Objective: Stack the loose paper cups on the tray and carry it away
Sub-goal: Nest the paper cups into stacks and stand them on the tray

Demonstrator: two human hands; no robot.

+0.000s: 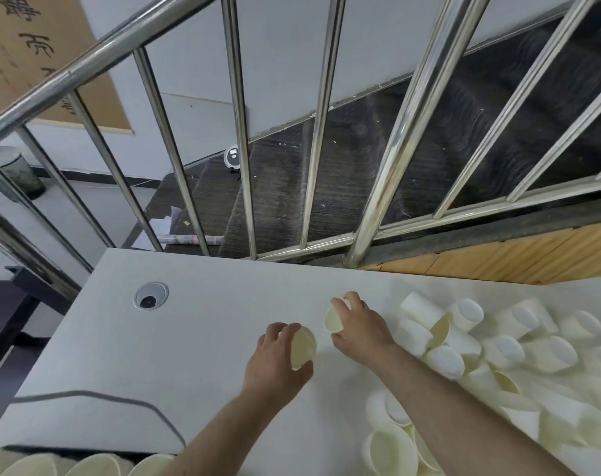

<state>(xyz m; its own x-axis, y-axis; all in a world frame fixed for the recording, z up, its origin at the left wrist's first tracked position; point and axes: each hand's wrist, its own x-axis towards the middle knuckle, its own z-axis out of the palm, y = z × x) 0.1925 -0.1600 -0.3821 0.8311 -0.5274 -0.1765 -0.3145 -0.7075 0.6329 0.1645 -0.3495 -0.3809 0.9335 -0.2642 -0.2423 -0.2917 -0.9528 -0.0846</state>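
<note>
Barely begun: gripped one cup in left hand, another cup in right hand, over table; pile still loose at right, unstacked.

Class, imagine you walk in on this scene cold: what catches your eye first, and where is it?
Two bare hands at centre each hold a paper cup over the white table: left hand, right hand. A heap of loose paper cups sprawls across the table's right side. Behind, a shiny metal railing guards a dark staircase.
</note>
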